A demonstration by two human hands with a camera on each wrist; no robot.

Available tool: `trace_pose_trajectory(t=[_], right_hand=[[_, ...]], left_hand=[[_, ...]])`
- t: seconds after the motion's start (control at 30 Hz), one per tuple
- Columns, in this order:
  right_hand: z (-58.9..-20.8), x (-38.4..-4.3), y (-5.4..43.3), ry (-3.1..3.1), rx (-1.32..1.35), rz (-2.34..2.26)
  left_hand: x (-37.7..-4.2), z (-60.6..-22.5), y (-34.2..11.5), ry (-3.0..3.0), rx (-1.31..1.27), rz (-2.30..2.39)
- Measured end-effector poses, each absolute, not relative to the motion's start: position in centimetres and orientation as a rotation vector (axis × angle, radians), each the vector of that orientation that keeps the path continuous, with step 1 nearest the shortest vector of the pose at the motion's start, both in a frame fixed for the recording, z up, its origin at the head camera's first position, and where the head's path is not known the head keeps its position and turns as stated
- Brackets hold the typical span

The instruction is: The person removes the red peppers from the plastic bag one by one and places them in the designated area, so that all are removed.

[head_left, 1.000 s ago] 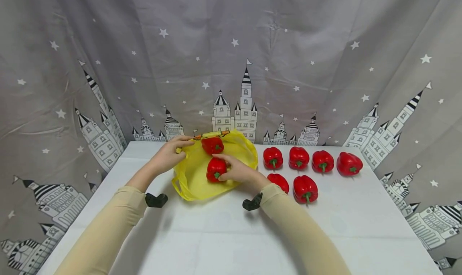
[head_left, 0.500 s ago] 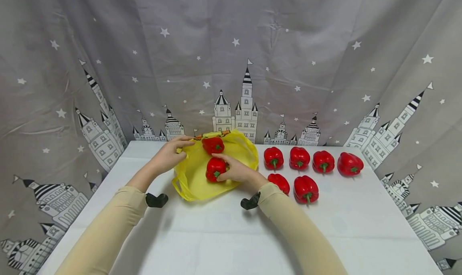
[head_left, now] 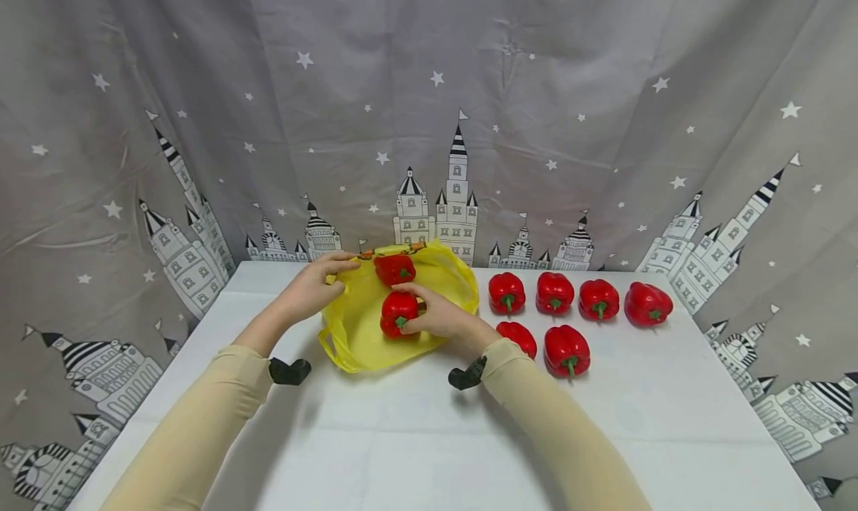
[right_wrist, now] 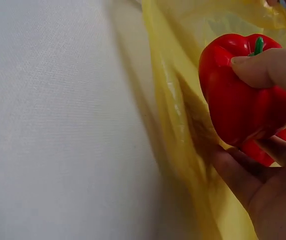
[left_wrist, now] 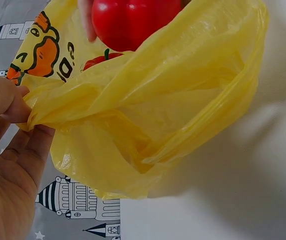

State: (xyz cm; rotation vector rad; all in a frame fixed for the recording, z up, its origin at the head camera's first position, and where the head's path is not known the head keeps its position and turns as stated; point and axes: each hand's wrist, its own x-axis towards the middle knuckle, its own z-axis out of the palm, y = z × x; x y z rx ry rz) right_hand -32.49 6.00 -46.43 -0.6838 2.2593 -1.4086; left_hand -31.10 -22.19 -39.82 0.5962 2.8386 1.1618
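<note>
A yellow plastic bag [head_left: 365,347] with a cartoon print spreads open on the white table. My left hand [head_left: 313,290] pinches its left edge between thumb and fingers, as the left wrist view shows. Over the bag's mouth, my right hand [head_left: 440,316] grips a red bell pepper [right_wrist: 248,95], with the thumb near its green stem. Another red bell pepper [head_left: 395,270] lies inside the bag, behind the held one. The left wrist view cuts off the top of the gripped pepper.
To the right of the bag, several red bell peppers [head_left: 599,300] form a back row. Two more stand in front, one [head_left: 516,338] partly hidden by the right forearm. A grey curtain [head_left: 375,86] with castles and stars hangs behind the white table [head_left: 429,451].
The right hand has shifted very slightly left with its bell pepper. The left hand keeps its place on the bag's edge.
</note>
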Motion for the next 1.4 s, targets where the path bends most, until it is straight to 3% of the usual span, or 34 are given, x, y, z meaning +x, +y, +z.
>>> trace_pose_trajectory(t=[0.67,1.4], right_hand=[[-41.9,-31.5,11.3,2.221,-0.679,-1.466],[-39.4,-29.6,21.5,2.201,-0.543,-1.524]], left_hand=[[-31.4,-39.9,-22.3,2.851,0.632,1.158],[-31.5,-40.1,-22.3,2.860,0.651,1.155]])
